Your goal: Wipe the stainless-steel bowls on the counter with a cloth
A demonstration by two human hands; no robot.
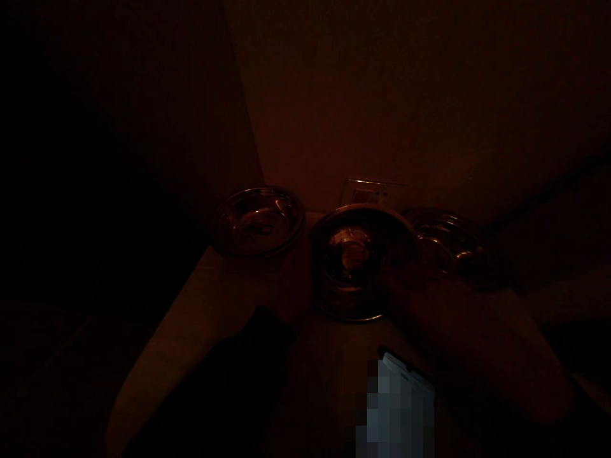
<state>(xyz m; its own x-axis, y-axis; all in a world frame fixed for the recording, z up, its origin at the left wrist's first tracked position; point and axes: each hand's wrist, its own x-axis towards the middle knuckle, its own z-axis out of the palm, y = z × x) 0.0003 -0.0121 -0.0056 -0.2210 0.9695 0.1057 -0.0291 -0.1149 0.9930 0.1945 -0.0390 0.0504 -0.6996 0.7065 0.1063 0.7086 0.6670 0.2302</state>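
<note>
The light is very dim, so details are faint. A shiny metal bowl (353,254) is in the middle, its inside tilted towards me. My left hand (293,286) is at its left side, seeming to grip the rim; the fingers are mostly lost in shadow. My right hand (410,289) reaches over the bowl's right side, and its fingertips are too dark to make out. Left of the bowl sits a round metal dish (258,222). Behind my right hand, more shiny metal dishware (449,235) lies partly hidden.
Everything rests on a light wooden tabletop (162,356) with a rounded left edge, against a wall. A wall socket plate (372,191) is behind the bowl. A lit phone-like device (405,401), its screen blurred into blocks, is near the front.
</note>
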